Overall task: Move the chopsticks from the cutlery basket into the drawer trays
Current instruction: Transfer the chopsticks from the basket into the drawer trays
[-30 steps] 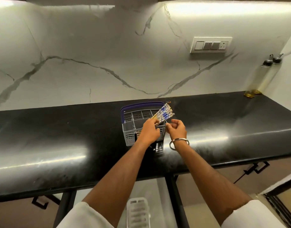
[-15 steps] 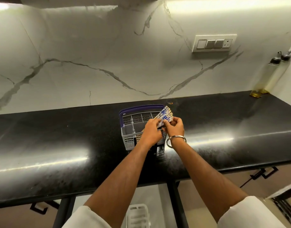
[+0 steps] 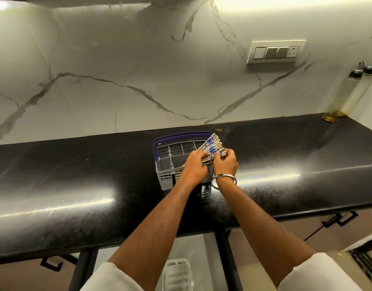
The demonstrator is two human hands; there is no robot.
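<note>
Currently we hold chopsticks [image 3: 212, 147] fanned above cutlery basket [image 3: 176, 150]: left hand [image 3: 194, 167] closed round shafts, right hand [image 3: 226, 162] pinching patterned ends. Risk: loose fan slips during lift, sticks drop onto black countertop [image 3: 75, 177].

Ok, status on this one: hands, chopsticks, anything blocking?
Left hand and right hand both gripping chopsticks, fanned over cutlery basket. Nothing blocking.

We have a single wide-angle head view, looking forward and steeply down from close above the black countertop's [image 3: 75, 177] front edge toward the marble back wall [image 3: 117, 70], forearms reaching in from below.
</note>
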